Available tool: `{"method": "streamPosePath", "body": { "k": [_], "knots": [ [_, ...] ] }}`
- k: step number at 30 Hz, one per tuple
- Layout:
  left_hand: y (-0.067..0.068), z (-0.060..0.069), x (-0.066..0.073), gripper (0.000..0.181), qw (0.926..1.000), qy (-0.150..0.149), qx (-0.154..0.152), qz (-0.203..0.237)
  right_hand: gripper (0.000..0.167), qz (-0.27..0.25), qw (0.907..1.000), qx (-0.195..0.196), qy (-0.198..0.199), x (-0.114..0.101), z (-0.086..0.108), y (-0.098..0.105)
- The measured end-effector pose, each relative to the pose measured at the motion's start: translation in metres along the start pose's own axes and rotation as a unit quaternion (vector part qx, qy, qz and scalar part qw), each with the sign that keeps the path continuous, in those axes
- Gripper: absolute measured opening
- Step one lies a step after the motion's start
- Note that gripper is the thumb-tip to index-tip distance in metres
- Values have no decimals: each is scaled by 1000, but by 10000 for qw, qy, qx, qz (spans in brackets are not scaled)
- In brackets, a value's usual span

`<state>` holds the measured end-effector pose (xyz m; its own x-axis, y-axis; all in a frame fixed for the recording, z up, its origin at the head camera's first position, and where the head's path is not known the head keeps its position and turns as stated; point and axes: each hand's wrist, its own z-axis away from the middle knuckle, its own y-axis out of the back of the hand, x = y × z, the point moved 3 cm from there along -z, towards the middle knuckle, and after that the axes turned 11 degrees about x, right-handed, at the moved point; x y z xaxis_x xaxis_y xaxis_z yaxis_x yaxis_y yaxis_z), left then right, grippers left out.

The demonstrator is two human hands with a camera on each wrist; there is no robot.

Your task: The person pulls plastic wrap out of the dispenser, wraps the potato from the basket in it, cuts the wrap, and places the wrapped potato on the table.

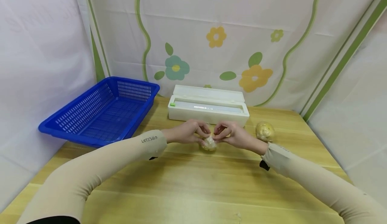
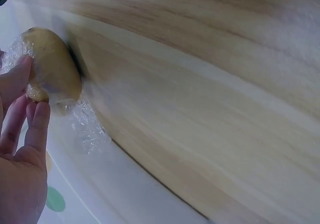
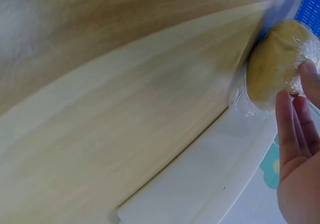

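Observation:
A yellowish potato (image 1: 209, 147) rests on the table in front of the white box, partly covered by clear plastic wrap (image 2: 89, 126). From its left side, my left hand (image 1: 193, 132) pinches the gathered film on top between thumb and fingers. My right hand (image 1: 232, 136) does the same from the right, close to the left fingertips. The wrist views show the potato's bare-looking side (image 3: 272, 67) under thin film, with loose film (image 3: 243, 104) sticking out at one end. The fingers partly hide the gathered film.
Behind the hands stands a long white cling film box (image 1: 208, 117), its lid raised and a roll inside. A second wrapped potato (image 1: 265, 131) lies to the right. At the left is a blue plastic basket (image 1: 90, 142). A floral cloth (image 1: 193, 59) hangs behind the wooden table (image 1: 193, 190).

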<state>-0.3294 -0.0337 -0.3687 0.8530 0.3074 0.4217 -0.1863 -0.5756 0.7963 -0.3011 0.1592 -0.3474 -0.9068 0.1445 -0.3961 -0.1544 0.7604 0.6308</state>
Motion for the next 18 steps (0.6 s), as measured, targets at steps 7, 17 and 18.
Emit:
{"method": "streamPosePath", "body": {
  "k": [7,17,18],
  "knots": [
    [-1,0,-4,30,9993,305,69,201,18,-175,9978,-84,-636,5,2,2],
    [-3,-6,5,16,9872,1447,633,205,13,22,9975,-250,-666,7,0,0],
    [-3,-5,5,16,9866,1480,644,237,13,70,9969,-272,-741,12,3,-1]
  ]
}}
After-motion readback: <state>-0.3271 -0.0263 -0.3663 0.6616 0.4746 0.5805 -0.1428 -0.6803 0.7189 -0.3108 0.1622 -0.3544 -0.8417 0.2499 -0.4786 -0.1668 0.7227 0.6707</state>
